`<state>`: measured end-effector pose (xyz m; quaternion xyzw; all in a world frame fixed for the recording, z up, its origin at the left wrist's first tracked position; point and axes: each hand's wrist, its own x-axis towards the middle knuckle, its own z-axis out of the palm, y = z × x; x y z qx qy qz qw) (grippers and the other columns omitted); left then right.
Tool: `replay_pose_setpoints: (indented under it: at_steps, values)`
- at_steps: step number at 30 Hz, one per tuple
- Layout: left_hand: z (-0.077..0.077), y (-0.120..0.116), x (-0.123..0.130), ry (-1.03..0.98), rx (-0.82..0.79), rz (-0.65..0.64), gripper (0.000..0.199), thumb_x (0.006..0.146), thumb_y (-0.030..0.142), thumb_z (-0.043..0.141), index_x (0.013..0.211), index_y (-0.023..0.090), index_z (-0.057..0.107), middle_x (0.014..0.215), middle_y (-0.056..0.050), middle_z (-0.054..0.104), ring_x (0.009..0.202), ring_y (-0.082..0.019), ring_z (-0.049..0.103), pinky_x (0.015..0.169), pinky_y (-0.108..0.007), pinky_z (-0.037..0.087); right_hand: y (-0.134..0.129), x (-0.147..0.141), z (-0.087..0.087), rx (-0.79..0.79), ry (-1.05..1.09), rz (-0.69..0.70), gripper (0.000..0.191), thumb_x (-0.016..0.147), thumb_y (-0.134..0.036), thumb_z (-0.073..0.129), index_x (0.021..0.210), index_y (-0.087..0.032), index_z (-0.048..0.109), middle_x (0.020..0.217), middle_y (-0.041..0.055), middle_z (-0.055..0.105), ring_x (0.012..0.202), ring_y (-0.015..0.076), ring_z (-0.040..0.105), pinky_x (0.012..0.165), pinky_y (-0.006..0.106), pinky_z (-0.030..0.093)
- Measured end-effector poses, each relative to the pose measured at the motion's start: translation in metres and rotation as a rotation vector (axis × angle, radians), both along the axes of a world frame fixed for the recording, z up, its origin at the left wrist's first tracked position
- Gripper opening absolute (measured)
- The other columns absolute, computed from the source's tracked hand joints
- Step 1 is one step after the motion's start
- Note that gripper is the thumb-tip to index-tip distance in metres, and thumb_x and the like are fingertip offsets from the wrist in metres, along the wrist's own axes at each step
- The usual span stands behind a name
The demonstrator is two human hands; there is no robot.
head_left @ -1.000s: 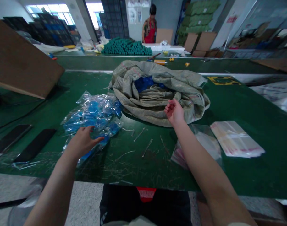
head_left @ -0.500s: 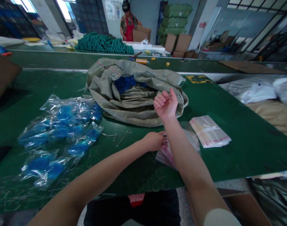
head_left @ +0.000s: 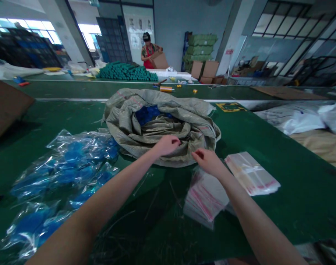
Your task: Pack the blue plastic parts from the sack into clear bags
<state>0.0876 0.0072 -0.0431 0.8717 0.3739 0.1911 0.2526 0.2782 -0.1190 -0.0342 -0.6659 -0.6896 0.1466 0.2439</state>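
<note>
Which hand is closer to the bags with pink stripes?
Right. The right hand is just above the pink-striped plastic bags; the left hand is farther away, on the woven sack.

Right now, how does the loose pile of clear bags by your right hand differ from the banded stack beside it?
The loose pile lies fanned out and uneven, while the banded stack is squared up and tied across. The right hand is over the pile, apart from the stack. Both are clear plastic bags with red-marked edges.
</note>
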Motion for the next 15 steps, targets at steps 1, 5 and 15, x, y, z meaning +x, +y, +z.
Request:
replay_pose_setpoints:
  at_steps: [1,5,15]
  values:
    - [0.004,0.027,-0.008,0.054,0.033,0.162,0.032,0.091,0.029,0.046,0.099,0.014,0.073,0.1,-0.009,0.074,0.088,-0.019,0.066,0.085,-0.029,0.049,-0.01,0.003,-0.003,-0.029,-0.026,0.008,0.024,0.092,-0.034,0.052,0.082,-0.017,0.065,0.074,0.0038,0.066,0.07,0.0164,0.06,0.068,0.029,0.04]
    - [0.011,0.123,-0.039,0.338,0.056,0.608,0.034,0.092,0.023,0.047,0.114,0.003,0.065,0.117,-0.023,0.065,0.105,-0.026,0.063,0.089,-0.035,0.046,-0.034,0.009,-0.014,-0.139,-0.123,0.028,0.022,0.093,-0.034,0.052,0.094,-0.017,0.067,0.093,0.0074,0.068,0.084,0.0192,0.063,0.076,0.031,0.043]
    - [-0.004,0.204,-0.075,0.578,0.017,0.735,0.037,0.089,0.024,0.056,0.107,-0.008,0.058,0.116,-0.03,0.058,0.118,-0.035,0.053,0.093,-0.043,0.043,-0.032,0.025,-0.034,-0.296,-0.17,0.072,0.028,0.086,-0.033,0.064,0.111,-0.02,0.066,0.112,0.008,0.061,0.096,0.0208,0.062,0.082,0.032,0.046]
